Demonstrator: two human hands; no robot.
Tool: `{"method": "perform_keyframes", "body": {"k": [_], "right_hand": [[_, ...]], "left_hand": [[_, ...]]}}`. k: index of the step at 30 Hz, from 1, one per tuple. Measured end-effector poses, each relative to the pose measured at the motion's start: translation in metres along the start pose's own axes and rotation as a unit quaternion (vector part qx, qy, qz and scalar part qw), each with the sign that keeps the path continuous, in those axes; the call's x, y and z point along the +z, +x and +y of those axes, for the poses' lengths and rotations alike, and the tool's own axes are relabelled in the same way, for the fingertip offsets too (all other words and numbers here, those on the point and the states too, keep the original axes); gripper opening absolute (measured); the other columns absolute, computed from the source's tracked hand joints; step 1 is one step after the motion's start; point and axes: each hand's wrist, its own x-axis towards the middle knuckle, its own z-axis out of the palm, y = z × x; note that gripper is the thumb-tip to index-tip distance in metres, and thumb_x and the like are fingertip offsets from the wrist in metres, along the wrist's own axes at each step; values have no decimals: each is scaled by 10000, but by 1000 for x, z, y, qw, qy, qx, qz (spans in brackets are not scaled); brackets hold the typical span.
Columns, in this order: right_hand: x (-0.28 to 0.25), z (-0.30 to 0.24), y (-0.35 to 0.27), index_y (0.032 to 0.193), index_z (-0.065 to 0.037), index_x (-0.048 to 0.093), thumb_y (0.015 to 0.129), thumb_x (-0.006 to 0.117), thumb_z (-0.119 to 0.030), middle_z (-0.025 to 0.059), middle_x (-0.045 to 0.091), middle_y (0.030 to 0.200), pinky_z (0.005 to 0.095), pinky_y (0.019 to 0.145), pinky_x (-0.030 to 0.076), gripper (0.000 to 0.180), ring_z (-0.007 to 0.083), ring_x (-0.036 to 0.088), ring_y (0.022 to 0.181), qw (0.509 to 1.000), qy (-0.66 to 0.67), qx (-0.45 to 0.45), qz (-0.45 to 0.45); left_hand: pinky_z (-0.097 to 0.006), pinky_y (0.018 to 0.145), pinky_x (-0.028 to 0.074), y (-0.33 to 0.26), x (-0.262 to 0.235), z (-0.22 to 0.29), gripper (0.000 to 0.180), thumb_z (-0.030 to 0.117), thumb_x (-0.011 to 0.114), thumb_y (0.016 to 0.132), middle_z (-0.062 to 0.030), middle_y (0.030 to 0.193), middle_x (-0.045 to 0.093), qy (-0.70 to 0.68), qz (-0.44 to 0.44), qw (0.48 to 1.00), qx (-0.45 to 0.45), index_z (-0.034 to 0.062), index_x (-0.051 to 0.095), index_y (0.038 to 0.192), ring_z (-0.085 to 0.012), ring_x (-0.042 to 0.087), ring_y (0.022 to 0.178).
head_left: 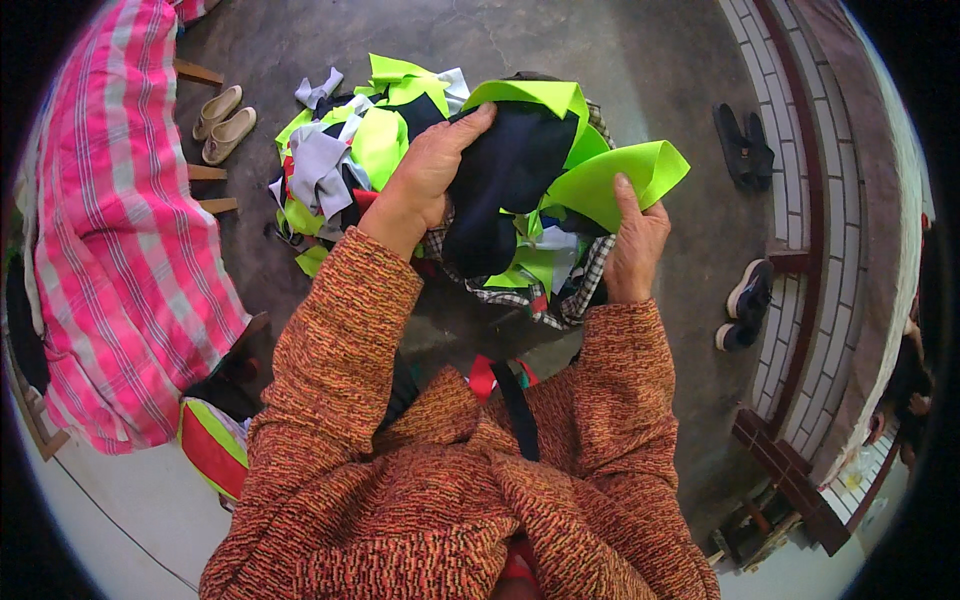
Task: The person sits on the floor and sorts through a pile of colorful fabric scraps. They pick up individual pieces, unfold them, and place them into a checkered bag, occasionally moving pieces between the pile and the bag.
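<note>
My left hand (432, 170) is closed on a dark navy or black fabric piece (508, 175), its thumb lying along the upper edge. My right hand (637, 245) pinches a neon yellow-green fabric piece (625, 180) between thumb and fingers. The two pieces meet and overlap between my hands; whether they are joined I cannot tell. Beneath them sits a black-and-white checked cloth (597, 265) with more neon and pale scraps in its folds. A heap of fabric scraps (318, 170) in grey, neon, black and red spreads to the left, partly hidden behind my left hand.
At the left is a bed or bench under a pink plaid cover (130, 220), with beige shoes (228, 135) beside it. Black slippers (745, 147) and dark sneakers (748, 303) lie along the white-tiled ledge (795, 130) at right. Red and black strips (515, 400) lie near my lap.
</note>
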Motion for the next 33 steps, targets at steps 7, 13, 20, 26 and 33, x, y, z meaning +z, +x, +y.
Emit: {"method": "perform_keyframes", "body": {"k": [7, 13, 20, 26, 33], "right_hand": [[2, -5, 0, 1008, -3, 607, 872, 622, -163, 43, 636, 944, 264, 736, 477, 211, 118, 592, 819, 1000, 19, -6, 18], [9, -3, -8, 1038, -10, 589, 886, 607, -193, 40, 629, 951, 254, 728, 478, 238, 115, 591, 818, 999, -2, -20, -27], [20, 2, -17, 1118, -4, 560, 926, 540, -293, 27, 594, 1023, 226, 812, 419, 348, 92, 530, 916, 990, -51, 3, -129], [24, -1, -18, 1128, -6, 552, 866, 623, -180, 43, 608, 1045, 254, 822, 444, 323, 126, 569, 918, 988, -10, 28, -150], [16, 11, -10, 1130, -20, 569, 901, 553, -97, 50, 626, 1065, 268, 822, 480, 242, 144, 605, 928, 980, 99, 88, -149]], "left_hand": [[-282, 703, 537, 1, 1, -1, 290, 271, 597, 882, -80, 938, 671, 24, 22, 999, -5, 21, 617, 1028, -179, 657, 784], [-256, 637, 480, 12, -3, -25, 403, 363, 589, 882, -46, 813, 643, 230, 36, 966, 115, -30, 619, 966, -112, 582, 670], [-403, 641, 450, 2, 15, -48, 418, 361, 578, 862, -231, 768, 599, 436, 4, 873, 217, -54, 559, 901, -385, 592, 728], [-360, 847, 449, -7, 20, -47, 516, 158, 654, 716, -200, 1110, 544, 527, -96, 786, 307, -45, 477, 1157, -304, 563, 988], [-243, 739, 442, -12, 19, -24, 446, 319, 589, 855, -20, 963, 573, 366, -78, 918, 133, -5, 531, 1155, -96, 528, 830]]}}
